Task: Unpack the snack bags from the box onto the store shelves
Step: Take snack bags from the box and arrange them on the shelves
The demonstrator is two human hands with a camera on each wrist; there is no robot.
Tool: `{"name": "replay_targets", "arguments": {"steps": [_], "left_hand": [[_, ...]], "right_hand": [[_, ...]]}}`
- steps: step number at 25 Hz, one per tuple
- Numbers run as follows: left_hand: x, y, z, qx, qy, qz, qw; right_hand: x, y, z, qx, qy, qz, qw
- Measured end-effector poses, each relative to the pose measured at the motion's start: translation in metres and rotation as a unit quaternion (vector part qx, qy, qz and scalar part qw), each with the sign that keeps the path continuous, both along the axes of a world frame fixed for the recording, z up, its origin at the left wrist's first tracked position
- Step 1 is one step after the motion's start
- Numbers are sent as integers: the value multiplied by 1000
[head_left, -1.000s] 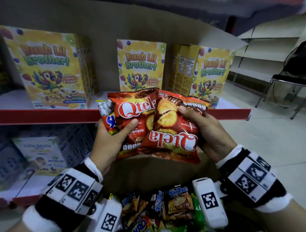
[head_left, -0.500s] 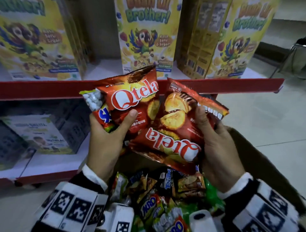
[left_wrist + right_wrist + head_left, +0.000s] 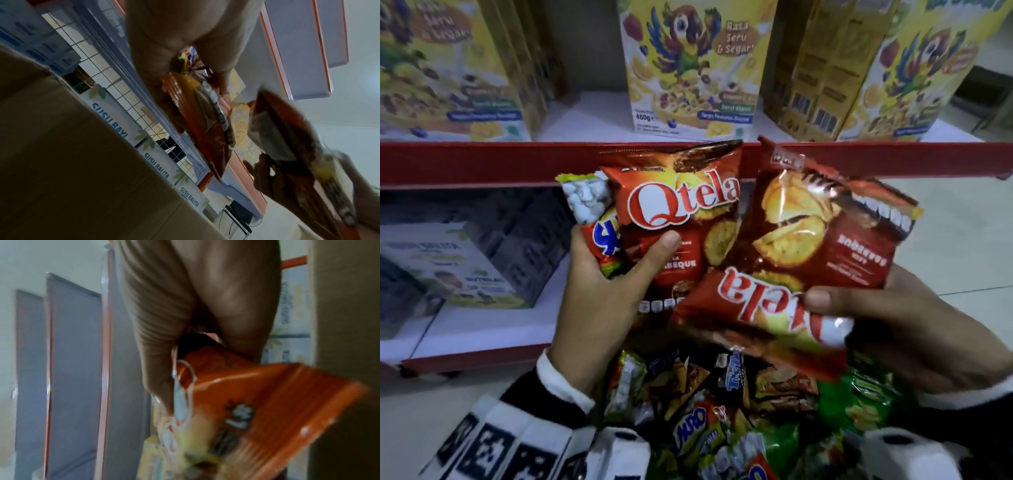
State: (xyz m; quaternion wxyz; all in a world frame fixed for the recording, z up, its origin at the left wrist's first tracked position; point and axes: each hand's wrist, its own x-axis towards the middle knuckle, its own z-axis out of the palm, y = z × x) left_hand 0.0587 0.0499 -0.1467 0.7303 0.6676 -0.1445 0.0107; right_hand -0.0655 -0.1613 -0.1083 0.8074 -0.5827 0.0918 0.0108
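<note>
My left hand [image 3: 613, 274] grips an upright red Qtela bag [image 3: 681, 219] together with a smaller bag of white pieces [image 3: 589, 202] behind it. My right hand [image 3: 887, 318] holds a second red Qtela bag [image 3: 791, 267] turned upside down, thumb across its logo. Both bags hang in front of the red shelf edge [image 3: 482, 161], above the open box of mixed snack bags [image 3: 722, 411]. In the left wrist view my left hand [image 3: 185, 65] pinches the red bag [image 3: 207, 123]. In the right wrist view my right hand [image 3: 185, 321] grips the blurred red bag [image 3: 257, 402].
Yellow cereal boxes [image 3: 695, 65] stand in a row on the upper shelf, with gaps between them. Pale milk boxes [image 3: 448, 267] sit on the lower shelf at the left. The box's cardboard wall [image 3: 72, 162] fills the left wrist view. Tiled floor [image 3: 962, 233] lies to the right.
My view has tilted down and closer to the shelf; the box contents show more. My right thumb shifted from the bag's upper part to its lower logo end.
</note>
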Motion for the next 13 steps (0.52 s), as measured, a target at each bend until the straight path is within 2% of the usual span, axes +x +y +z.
{"name": "replay_targets", "arguments": {"steps": [2, 4, 6, 9, 11, 13], "left_hand": [[2, 3, 1, -8, 15, -32, 999], [2, 5, 1, -8, 27, -74, 997], [0, 5, 0, -1, 29, -102, 994], [-1, 3, -4, 11, 25, -101, 995], [1, 2, -8, 16, 40, -105, 994], [3, 0, -12, 1, 55, -124, 991]], "right_hand": [[-3, -17, 3, -58, -14, -41, 997], [-7, -28, 5, -93, -37, -36, 994], [-11, -33, 6, -129, -32, 31, 991], [-8, -38, 2, -247, 13, 155, 957], [-2, -36, 0, -274, 40, 146, 950], [5, -32, -4, -336, 36, 97, 936]]}}
